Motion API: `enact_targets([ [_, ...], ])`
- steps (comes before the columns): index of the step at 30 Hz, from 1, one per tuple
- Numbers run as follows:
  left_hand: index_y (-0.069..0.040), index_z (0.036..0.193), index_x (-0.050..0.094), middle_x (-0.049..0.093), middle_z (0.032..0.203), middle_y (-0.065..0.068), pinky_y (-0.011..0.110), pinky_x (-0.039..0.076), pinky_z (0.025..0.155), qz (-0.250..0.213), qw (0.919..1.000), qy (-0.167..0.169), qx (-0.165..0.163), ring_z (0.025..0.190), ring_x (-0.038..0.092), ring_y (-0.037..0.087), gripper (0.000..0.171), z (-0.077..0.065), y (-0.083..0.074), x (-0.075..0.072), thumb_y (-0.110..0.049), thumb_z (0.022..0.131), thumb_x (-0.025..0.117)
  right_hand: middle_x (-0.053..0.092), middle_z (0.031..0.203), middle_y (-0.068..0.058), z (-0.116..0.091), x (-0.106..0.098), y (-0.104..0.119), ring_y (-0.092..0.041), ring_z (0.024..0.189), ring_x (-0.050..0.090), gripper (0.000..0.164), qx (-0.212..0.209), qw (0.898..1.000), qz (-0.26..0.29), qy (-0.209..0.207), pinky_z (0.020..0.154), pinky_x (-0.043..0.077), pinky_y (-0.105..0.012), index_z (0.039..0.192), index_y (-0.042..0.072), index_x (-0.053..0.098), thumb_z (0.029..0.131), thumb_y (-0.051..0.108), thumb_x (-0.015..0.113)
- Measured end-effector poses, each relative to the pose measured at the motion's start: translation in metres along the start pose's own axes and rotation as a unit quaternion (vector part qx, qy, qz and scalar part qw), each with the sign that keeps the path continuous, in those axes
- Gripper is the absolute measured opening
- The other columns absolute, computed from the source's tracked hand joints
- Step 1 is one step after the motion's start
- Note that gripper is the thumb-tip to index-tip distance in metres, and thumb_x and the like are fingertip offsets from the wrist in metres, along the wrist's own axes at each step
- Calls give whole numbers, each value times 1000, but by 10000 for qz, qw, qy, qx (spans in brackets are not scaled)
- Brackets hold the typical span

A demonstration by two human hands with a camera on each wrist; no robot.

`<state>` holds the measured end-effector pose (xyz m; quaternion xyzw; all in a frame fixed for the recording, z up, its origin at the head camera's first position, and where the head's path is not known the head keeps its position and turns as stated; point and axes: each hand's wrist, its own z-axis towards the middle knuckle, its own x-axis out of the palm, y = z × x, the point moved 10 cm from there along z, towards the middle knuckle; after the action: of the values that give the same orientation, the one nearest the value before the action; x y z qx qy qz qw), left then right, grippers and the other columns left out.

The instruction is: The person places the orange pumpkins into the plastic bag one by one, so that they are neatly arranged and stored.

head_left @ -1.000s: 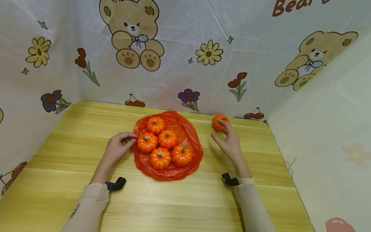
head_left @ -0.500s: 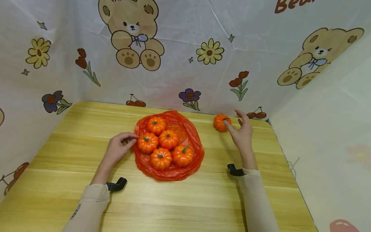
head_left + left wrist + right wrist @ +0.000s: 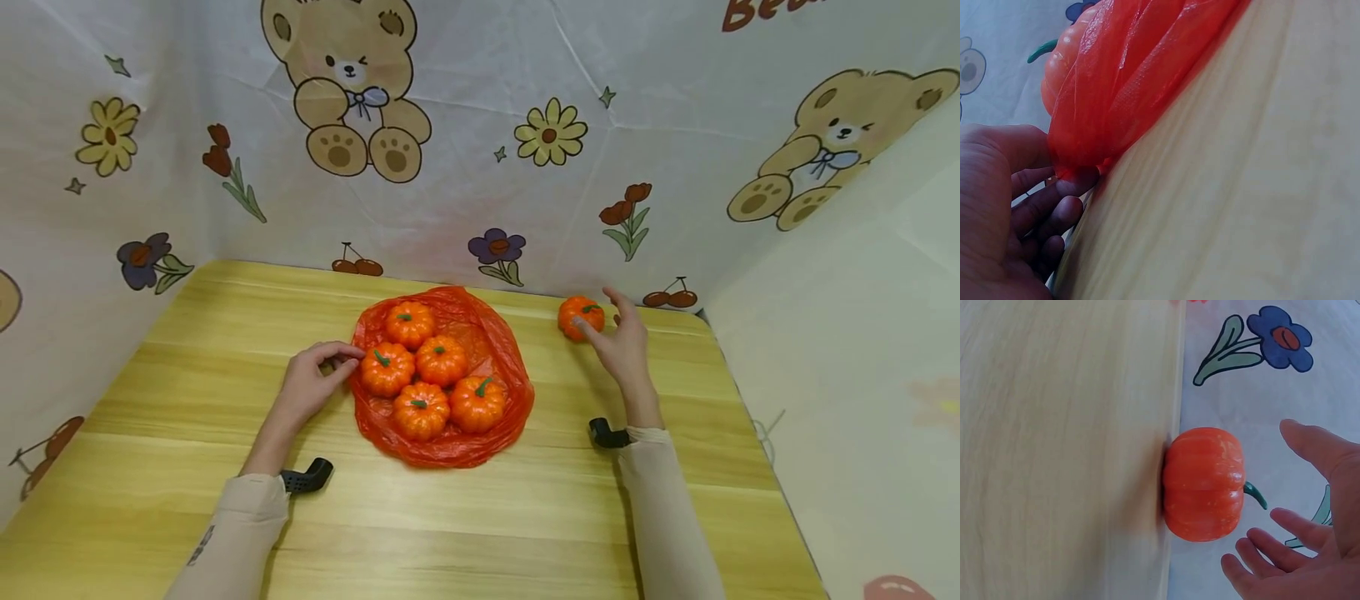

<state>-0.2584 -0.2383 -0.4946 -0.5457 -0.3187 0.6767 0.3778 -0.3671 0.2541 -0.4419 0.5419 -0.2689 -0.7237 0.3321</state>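
Note:
My left hand (image 3: 306,387) is at the left edge of a red plastic bag (image 3: 517,404), pinching its thin rim between thumb and fingers, as the left wrist view shows of the bag (image 3: 1141,81). Several small orange toy pumpkins (image 3: 422,412) with green stems sit in the spread bag. Apart from them, one more toy pumpkin (image 3: 575,309) stands near the table's back edge. My right hand (image 3: 626,346) is over its right side with spread fingers. In the right wrist view there is a gap between the hand (image 3: 1329,565) and that pumpkin (image 3: 1204,484).
Everything stands on a wood-grain table (image 3: 420,533). Behind it hangs a pale cloth (image 3: 465,108) printed with bears and flowers, and its right side meets a pale wall (image 3: 847,400). Black camera mounts (image 3: 309,476) are worn on both wrists.
My right hand has gone from in front of the lone toy pumpkin to its right side, and lately a little lower toward it. The left hand stays at the bag's rim.

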Motion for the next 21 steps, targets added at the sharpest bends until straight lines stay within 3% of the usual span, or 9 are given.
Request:
enact_targets([
  [7,-10,110,80,72,101,9,19,46,74,31,10000,17,-14,87,58,14,13,1,-2,1,-16,101,72,46,159,-25,4,11,-12,-43,148,41,78,134,9993,-142,327,119,39,-58,157,0,43,93,20,82],
  [14,-9,110,80,73,101,10,18,46,74,-35,10000,6,27,87,58,14,13,-1,-2,1,-15,101,73,44,161,-24,3,27,-22,-44,146,44,82,236,9964,-158,802,119,39,-60,160,4,40,92,25,83],
  [21,-10,109,80,73,100,10,18,46,74,-2,10000,-1,17,87,58,15,12,0,-3,1,-15,101,73,48,157,-23,2,31,-19,-44,143,48,82,138,9959,-112,890,118,40,-61,158,7,42,90,21,85],
])
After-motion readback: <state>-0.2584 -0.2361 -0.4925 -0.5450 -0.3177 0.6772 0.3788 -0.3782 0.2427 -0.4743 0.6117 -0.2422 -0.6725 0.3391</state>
